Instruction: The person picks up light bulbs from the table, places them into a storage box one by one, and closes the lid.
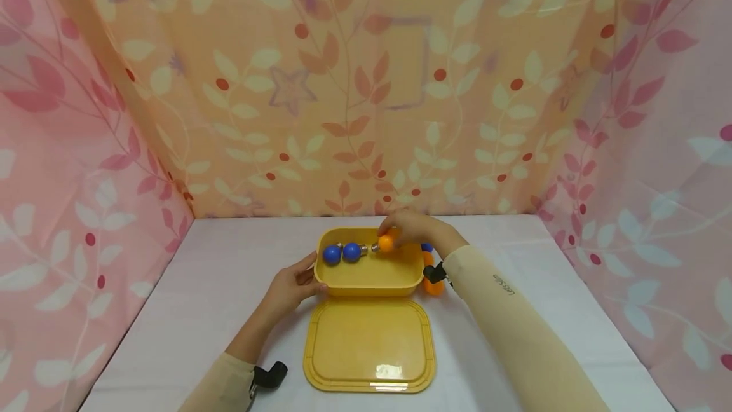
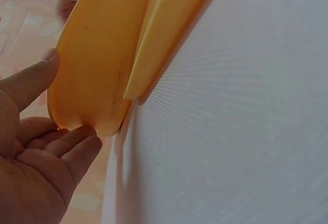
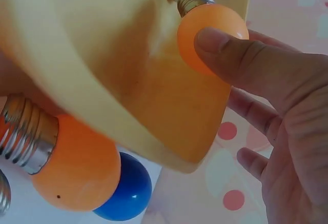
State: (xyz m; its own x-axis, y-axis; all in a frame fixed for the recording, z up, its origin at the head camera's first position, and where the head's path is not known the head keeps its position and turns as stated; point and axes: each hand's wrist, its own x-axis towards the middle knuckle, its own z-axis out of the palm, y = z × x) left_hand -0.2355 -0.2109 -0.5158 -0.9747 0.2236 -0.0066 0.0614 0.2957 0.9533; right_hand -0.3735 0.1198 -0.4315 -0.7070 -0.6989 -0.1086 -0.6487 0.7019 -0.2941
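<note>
My right hand pinches an orange light bulb by its round globe, inside the far right part of a yellow plastic box. The bulb's metal screw base points left. Two blue light bulbs, one at the left end and one beside it, lie in the box near its far wall. My left hand holds the box at its left end, thumb on the near side and fingers along the end wall, as the left wrist view also shows.
A yellow lid lies flat on the white cloth in front of the box. Right of the box, partly hidden by my right arm, lie orange bulbs and a blue bulb. Patterned curtains stand behind and at both sides.
</note>
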